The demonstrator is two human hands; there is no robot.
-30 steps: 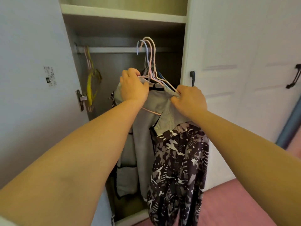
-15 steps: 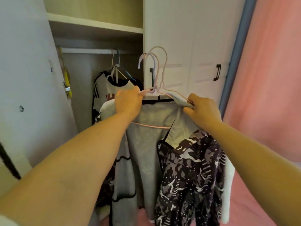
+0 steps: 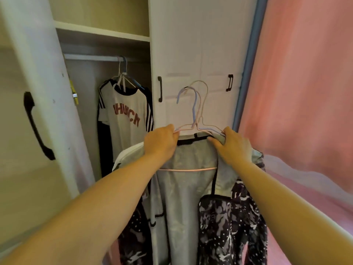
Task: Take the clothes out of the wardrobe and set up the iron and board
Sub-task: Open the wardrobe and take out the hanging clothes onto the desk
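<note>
Clothes (image 3: 183, 188) now clear of wardrobe (image 3: 107, 44); left hand (image 3: 160, 143) and right hand (image 3: 232, 145) grip hangers (image 3: 198, 119) at both shoulders.

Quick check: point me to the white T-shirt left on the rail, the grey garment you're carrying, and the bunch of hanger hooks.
white T-shirt (image 3: 125, 119): head view, on its chest by the red lettering.
grey garment (image 3: 188, 192): head view, on its plain front panel.
hanger hooks (image 3: 196, 104): head view, on the blue hook's stem.
</note>
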